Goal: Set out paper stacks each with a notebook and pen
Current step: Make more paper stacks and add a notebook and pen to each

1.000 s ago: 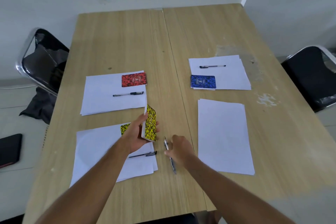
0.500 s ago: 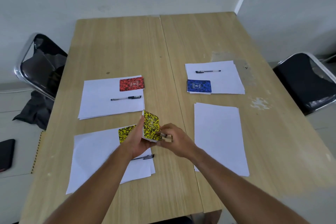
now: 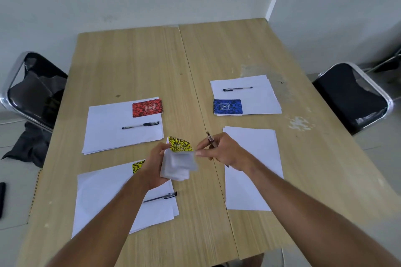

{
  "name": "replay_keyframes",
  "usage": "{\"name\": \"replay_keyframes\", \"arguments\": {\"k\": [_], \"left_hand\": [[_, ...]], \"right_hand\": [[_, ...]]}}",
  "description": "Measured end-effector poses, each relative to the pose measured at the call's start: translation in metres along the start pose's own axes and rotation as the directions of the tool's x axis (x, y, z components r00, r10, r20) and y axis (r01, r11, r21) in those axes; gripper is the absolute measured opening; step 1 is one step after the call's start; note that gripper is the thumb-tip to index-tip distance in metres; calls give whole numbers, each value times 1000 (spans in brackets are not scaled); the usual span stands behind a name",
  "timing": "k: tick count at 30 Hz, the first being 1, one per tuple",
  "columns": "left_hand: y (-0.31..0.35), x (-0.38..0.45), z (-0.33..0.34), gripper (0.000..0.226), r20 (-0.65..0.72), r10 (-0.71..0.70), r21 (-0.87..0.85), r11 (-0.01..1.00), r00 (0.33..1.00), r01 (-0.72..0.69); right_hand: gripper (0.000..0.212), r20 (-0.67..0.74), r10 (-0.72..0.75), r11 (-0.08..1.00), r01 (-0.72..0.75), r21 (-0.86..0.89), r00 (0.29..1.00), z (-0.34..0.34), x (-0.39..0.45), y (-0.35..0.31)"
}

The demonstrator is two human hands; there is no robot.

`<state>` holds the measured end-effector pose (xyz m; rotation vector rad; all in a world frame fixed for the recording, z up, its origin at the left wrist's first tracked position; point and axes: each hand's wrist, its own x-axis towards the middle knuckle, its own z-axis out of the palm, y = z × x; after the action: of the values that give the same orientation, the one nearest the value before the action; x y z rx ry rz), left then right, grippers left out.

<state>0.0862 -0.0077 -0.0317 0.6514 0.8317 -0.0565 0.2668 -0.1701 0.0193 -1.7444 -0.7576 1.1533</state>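
Centrally, left hand (image 3: pixel 155 163) gripping yellow notebook (image 3: pixel 179 158) (pages blurred), right hand (image 3: pixel 225 151) clasping pen (image 3: pixel 210 140), bare paper stack (image 3: pixel 251 169) beside.

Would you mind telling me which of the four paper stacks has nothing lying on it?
The near-right white paper stack, beside the right hand; the others each carry a notebook and pen.

Light wood-grain tabletop (image 3: pixel 134 67) carries white paper stacks (image 3: pixel 249 169). Mottled covers: a red notebook (image 3: pixel 147 108), a blue notebook (image 3: pixel 227 106), a yellow-and-black notebook (image 3: pixel 179 144). Black pens (image 3: pixel 140 125). Black chairs (image 3: pixel 351 97) have chrome frames.
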Motion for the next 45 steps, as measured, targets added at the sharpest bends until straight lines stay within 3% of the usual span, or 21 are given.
{"name": "replay_keyframes", "arguments": {"k": [4,9,12,15,20,22,24,27,29,32,36,40,45], "left_hand": [[5,-2,1,74,65,-62,70,996,996,57],[0,2,11,75,147,-162,178,975,976,135],[-5,5,25,72,191,-167,207,970,967,127],[-11,10,37,61,156,-172,189,972,973,142],[-19,25,53,46,67,-157,182,973,985,142],[-20,33,59,43,50,-139,145,981,989,131],[-21,40,60,46,22,-109,90,990,994,106],[-22,48,59,49,-11,-97,44,994,995,97],[-23,52,59,47,-33,-79,47,996,996,80],[-22,60,62,34,-81,-13,148,989,997,25],[-26,73,69,28,-91,40,313,950,995,-10],[-29,78,78,24,-98,45,390,921,994,-3],[-33,77,72,27,-94,10,398,917,996,28]], "right_hand": [[22,41,48,984,-54,168,998,-23,3,-6],[11,-280,54,979,4,203,959,-26,18,-4],[12,-375,52,986,11,164,926,-24,24,0],[17,-389,53,994,-11,110,920,-22,27,13],[20,-244,127,985,-152,-88,961,-25,20,47],[21,-283,151,975,-189,-113,947,-36,13,59],[29,-398,174,957,-251,-148,901,-48,5,72],[62,-622,264,799,-528,-287,737,-67,-9,94],[94,-676,385,661,-699,-274,629,-76,-18,109],[119,-685,482,623,-763,-171,547,-78,-27,125],[115,-696,505,640,-762,-95,511,-81,-27,132],[96,-698,543,673,-739,29,467,-99,-30,137],[75,-679,552,662,-750,5,483,-105,-35,143]]}}
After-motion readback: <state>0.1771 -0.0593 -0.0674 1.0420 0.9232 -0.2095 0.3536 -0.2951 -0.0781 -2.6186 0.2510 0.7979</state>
